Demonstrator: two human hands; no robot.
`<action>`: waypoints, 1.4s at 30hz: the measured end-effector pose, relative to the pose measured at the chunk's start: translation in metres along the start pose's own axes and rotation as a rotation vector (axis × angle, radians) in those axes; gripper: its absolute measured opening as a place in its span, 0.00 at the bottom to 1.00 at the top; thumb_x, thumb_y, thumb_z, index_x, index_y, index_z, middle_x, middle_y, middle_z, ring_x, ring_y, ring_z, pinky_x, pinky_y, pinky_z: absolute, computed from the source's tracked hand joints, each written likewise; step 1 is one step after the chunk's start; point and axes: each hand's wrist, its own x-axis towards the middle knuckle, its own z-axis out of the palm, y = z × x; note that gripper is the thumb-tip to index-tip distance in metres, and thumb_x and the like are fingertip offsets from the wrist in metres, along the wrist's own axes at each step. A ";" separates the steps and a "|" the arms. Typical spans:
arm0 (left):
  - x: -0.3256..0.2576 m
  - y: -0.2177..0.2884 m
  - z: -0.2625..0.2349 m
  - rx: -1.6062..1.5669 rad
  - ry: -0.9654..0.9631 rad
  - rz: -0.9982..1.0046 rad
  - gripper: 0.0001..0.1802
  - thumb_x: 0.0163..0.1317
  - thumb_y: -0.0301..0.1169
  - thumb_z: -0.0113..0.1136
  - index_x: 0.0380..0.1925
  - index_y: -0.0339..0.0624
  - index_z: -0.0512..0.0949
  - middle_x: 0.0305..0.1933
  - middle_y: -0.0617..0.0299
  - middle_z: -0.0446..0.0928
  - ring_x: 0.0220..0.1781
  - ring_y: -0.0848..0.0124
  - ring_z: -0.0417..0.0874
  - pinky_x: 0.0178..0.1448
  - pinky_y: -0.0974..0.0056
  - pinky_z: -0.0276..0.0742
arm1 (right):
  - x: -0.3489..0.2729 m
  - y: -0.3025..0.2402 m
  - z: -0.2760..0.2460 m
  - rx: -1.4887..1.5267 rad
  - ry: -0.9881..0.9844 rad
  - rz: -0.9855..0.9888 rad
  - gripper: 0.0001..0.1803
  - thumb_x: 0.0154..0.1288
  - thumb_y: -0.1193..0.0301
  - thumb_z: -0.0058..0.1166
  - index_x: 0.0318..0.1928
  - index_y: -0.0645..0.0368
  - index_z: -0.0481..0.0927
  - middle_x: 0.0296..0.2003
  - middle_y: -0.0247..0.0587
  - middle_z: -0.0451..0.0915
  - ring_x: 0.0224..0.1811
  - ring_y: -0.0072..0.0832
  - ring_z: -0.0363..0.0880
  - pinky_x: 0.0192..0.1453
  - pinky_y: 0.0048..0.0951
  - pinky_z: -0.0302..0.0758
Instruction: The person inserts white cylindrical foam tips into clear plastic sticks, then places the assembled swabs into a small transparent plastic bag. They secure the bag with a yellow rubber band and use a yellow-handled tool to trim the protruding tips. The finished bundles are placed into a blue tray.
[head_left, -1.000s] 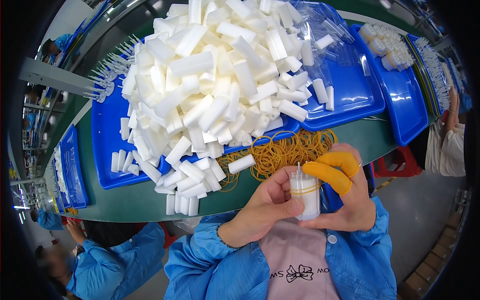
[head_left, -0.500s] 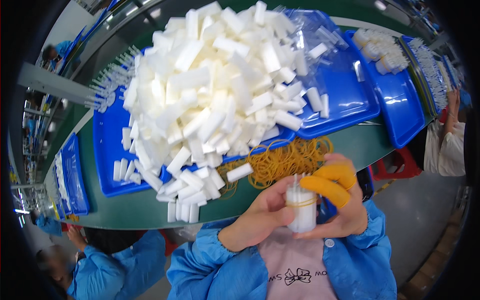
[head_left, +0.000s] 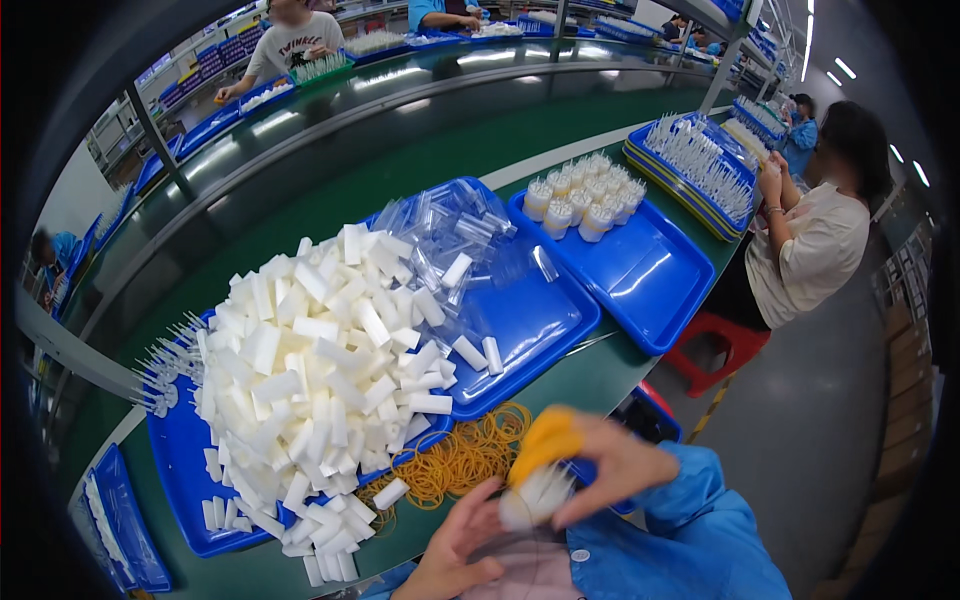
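Note:
Over my lap, my right hand [head_left: 615,465] grips a white cylindrical bundle [head_left: 537,497] with thin pale prongs on top. Motion smears the bundle. Yellow finger covers [head_left: 548,440] sit on this hand's fingers. Just left of the bundle is my left hand [head_left: 462,548], open with its fingers apart, and I see nothing in it. Orange-yellow rubber bands [head_left: 465,455] lie in a tangle on the green table beyond my hands. Behind them and to the left rises a big heap of white foam pieces [head_left: 310,350].
A blue tray [head_left: 540,325] right of the heap carries clear plastic pieces [head_left: 445,235]. Farther right, another blue tray [head_left: 650,285] holds several similar white bundles [head_left: 590,195]. Clear stemmed parts [head_left: 165,365] lie left. A co-worker [head_left: 815,220] sits right, by a red stool [head_left: 715,345].
The view has swung up and to the right. My left hand has let go of the bundle and drawn apart from it. My right hand has carried it rightward, away from the left hand.

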 end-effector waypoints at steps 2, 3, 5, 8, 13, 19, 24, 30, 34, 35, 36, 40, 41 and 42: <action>-0.007 0.011 0.002 0.106 0.082 0.137 0.35 0.58 0.38 0.63 0.61 0.34 0.61 0.50 0.55 0.74 0.53 0.65 0.76 0.59 0.62 0.69 | 0.002 -0.006 -0.033 0.001 0.373 0.205 0.24 0.49 0.65 0.68 0.48 0.57 0.78 0.43 0.38 0.77 0.48 0.33 0.74 0.55 0.34 0.68; -0.017 0.017 -0.004 0.135 0.119 0.151 0.36 0.58 0.42 0.62 0.59 0.32 0.62 0.49 0.52 0.74 0.53 0.63 0.76 0.60 0.60 0.69 | 0.002 0.004 -0.059 -0.171 0.504 0.132 0.23 0.49 0.70 0.67 0.48 0.58 0.78 0.44 0.38 0.77 0.47 0.28 0.75 0.54 0.31 0.70; -0.040 0.030 -0.013 0.207 0.237 0.209 0.32 0.60 0.44 0.60 0.54 0.29 0.66 0.46 0.49 0.75 0.50 0.61 0.77 0.58 0.58 0.71 | 0.012 0.041 -0.102 -0.365 0.809 0.110 0.22 0.51 0.74 0.64 0.48 0.61 0.77 0.41 0.36 0.76 0.44 0.24 0.76 0.49 0.26 0.73; -0.059 0.048 -0.023 0.316 0.349 0.355 0.24 0.62 0.40 0.57 0.49 0.30 0.69 0.42 0.50 0.76 0.45 0.62 0.78 0.54 0.58 0.73 | 0.013 0.103 -0.158 -0.619 0.973 0.142 0.24 0.50 0.68 0.65 0.48 0.64 0.76 0.38 0.42 0.77 0.38 0.27 0.77 0.44 0.26 0.74; -0.088 0.062 -0.040 0.399 0.582 0.497 0.21 0.61 0.38 0.58 0.47 0.33 0.70 0.39 0.52 0.76 0.41 0.63 0.77 0.51 0.58 0.74 | 0.032 0.131 -0.171 -0.834 0.902 0.353 0.21 0.50 0.66 0.66 0.42 0.65 0.78 0.33 0.42 0.75 0.33 0.29 0.77 0.39 0.27 0.75; -0.106 0.066 -0.059 0.439 0.616 0.596 0.21 0.60 0.39 0.58 0.47 0.34 0.71 0.40 0.53 0.76 0.44 0.62 0.77 0.54 0.57 0.72 | 0.037 0.135 -0.176 -0.882 0.856 0.384 0.21 0.48 0.60 0.65 0.37 0.63 0.79 0.30 0.47 0.75 0.34 0.42 0.74 0.36 0.38 0.71; -0.112 0.059 -0.085 0.444 0.592 0.639 0.21 0.61 0.39 0.51 0.48 0.35 0.71 0.45 0.50 0.74 0.46 0.59 0.75 0.53 0.53 0.72 | 0.042 0.146 -0.165 -1.002 0.908 0.239 0.16 0.48 0.66 0.64 0.35 0.61 0.76 0.32 0.47 0.75 0.33 0.42 0.75 0.36 0.39 0.72; -0.102 0.063 -0.091 0.310 0.413 0.760 0.19 0.61 0.34 0.49 0.49 0.35 0.70 0.49 0.49 0.74 0.48 0.56 0.75 0.54 0.52 0.72 | 0.036 0.140 -0.155 -1.122 0.922 0.356 0.22 0.50 0.66 0.64 0.46 0.60 0.75 0.36 0.46 0.75 0.36 0.42 0.77 0.38 0.39 0.74; -0.107 0.063 -0.100 0.371 0.457 0.704 0.18 0.61 0.34 0.50 0.49 0.37 0.71 0.50 0.50 0.74 0.49 0.57 0.75 0.55 0.52 0.72 | 0.043 0.095 -0.139 -0.898 0.886 0.261 0.25 0.54 0.66 0.62 0.51 0.61 0.73 0.36 0.42 0.75 0.36 0.34 0.77 0.39 0.32 0.74; -0.106 0.063 -0.102 0.355 0.464 0.688 0.17 0.61 0.34 0.50 0.48 0.37 0.72 0.49 0.50 0.74 0.49 0.57 0.75 0.56 0.52 0.72 | 0.045 0.068 -0.131 -0.766 0.865 0.225 0.25 0.55 0.66 0.62 0.52 0.61 0.72 0.36 0.41 0.76 0.36 0.32 0.77 0.39 0.30 0.74; -0.107 0.063 -0.102 0.347 0.484 0.672 0.17 0.61 0.33 0.50 0.48 0.38 0.72 0.49 0.50 0.74 0.49 0.58 0.75 0.56 0.52 0.72 | 0.049 0.038 -0.115 -0.349 0.839 0.145 0.23 0.57 0.65 0.61 0.50 0.62 0.73 0.40 0.40 0.76 0.37 0.27 0.76 0.39 0.27 0.73; -0.117 0.067 -0.133 -0.056 0.551 0.442 0.15 0.61 0.33 0.50 0.46 0.40 0.73 0.46 0.52 0.75 0.47 0.60 0.75 0.55 0.54 0.73 | 0.023 -0.072 -0.055 0.356 0.356 -0.242 0.24 0.65 0.55 0.50 0.50 0.62 0.74 0.49 0.47 0.73 0.48 0.31 0.71 0.52 0.33 0.68; -0.134 0.072 -0.163 -0.339 0.531 0.244 0.14 0.62 0.33 0.51 0.45 0.40 0.74 0.45 0.53 0.75 0.46 0.61 0.75 0.54 0.55 0.73 | 0.016 -0.087 -0.037 0.409 0.270 -0.367 0.26 0.64 0.51 0.49 0.51 0.61 0.73 0.50 0.53 0.71 0.50 0.40 0.70 0.52 0.40 0.67; -0.162 0.075 -0.189 -0.636 0.590 0.082 0.13 0.62 0.33 0.51 0.44 0.40 0.74 0.44 0.53 0.75 0.46 0.62 0.75 0.54 0.55 0.73 | 0.014 -0.091 -0.021 0.488 0.192 -0.511 0.29 0.64 0.48 0.49 0.52 0.60 0.72 0.52 0.59 0.69 0.51 0.48 0.69 0.53 0.48 0.67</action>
